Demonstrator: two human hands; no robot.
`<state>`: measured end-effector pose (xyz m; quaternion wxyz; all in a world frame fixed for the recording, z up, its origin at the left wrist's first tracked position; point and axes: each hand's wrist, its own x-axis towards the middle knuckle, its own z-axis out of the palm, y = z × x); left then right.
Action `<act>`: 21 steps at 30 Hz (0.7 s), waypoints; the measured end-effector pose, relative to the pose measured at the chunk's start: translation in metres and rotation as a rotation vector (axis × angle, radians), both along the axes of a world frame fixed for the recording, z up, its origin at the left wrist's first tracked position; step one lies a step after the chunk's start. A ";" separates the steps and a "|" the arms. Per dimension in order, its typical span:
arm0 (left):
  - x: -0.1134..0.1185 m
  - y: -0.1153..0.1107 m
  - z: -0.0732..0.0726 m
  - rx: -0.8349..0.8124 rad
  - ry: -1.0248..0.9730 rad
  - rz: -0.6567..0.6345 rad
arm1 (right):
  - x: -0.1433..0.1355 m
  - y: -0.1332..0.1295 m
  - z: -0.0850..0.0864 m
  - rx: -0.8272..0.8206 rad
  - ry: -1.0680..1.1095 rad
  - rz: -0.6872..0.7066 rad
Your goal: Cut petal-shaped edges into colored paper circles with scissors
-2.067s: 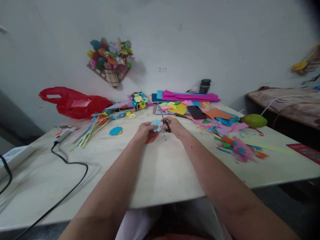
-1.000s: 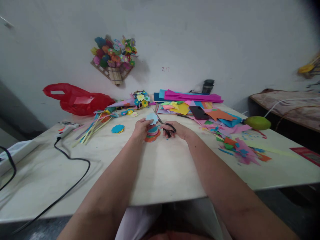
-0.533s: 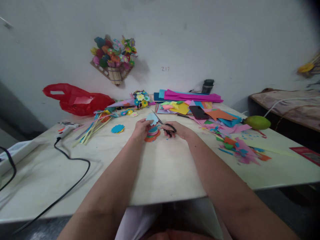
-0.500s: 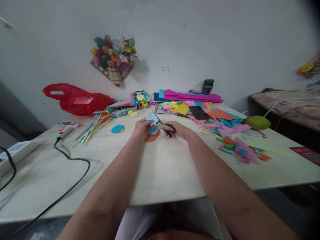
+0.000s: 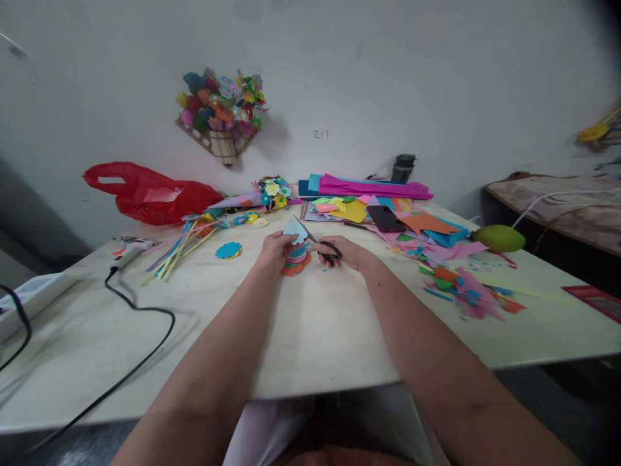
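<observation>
Pale-blue paper flower (image 5: pixel 295 229) between left fingers (image 5: pixel 279 239) (scissors (image 5: pixel 332 245) just beside it).

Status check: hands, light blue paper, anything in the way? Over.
Left hand pinching light blue paper. Right hand gripping scissors, blades at paper's edge. Colored cutouts close by left hand, not between blades and paper.
</observation>
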<state>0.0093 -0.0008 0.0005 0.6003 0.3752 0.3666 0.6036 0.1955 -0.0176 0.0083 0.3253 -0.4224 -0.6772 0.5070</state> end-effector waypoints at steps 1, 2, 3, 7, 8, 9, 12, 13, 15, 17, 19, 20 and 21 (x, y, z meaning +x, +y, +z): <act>0.000 -0.001 0.001 -0.002 -0.003 0.001 | 0.000 0.000 0.000 0.001 -0.001 0.001; 0.001 -0.001 0.001 -0.004 -0.005 0.003 | 0.000 0.000 0.000 0.003 -0.002 0.001; 0.001 -0.001 0.001 -0.005 -0.006 0.005 | 0.000 0.000 0.000 0.001 -0.004 0.002; 0.000 0.001 -0.001 0.002 -0.012 0.007 | 0.000 0.000 0.000 -0.013 -0.012 0.005; 0.000 0.002 -0.001 0.005 -0.014 0.006 | 0.000 0.001 0.000 -0.017 -0.011 0.004; -0.001 0.002 -0.002 0.007 -0.014 0.004 | 0.000 0.001 0.000 -0.019 -0.009 0.004; -0.002 0.004 -0.004 0.008 -0.007 -0.006 | 0.000 0.000 0.000 -0.018 -0.012 0.005; -0.002 0.004 -0.004 0.010 -0.003 -0.010 | 0.000 0.000 0.000 -0.015 -0.015 0.006; -0.003 0.004 -0.004 0.016 0.008 -0.021 | 0.000 0.001 0.000 -0.013 -0.019 0.010; -0.004 0.005 -0.004 0.020 0.016 -0.030 | 0.001 0.001 0.000 -0.011 -0.020 0.015; -0.005 0.005 -0.005 0.024 0.017 -0.037 | 0.001 0.002 0.000 -0.010 -0.022 0.019; -0.005 0.006 -0.005 0.027 0.015 -0.039 | 0.001 0.002 0.000 -0.010 -0.024 0.020; -0.005 0.006 -0.005 0.030 0.014 -0.043 | 0.001 0.002 0.000 -0.009 -0.026 0.020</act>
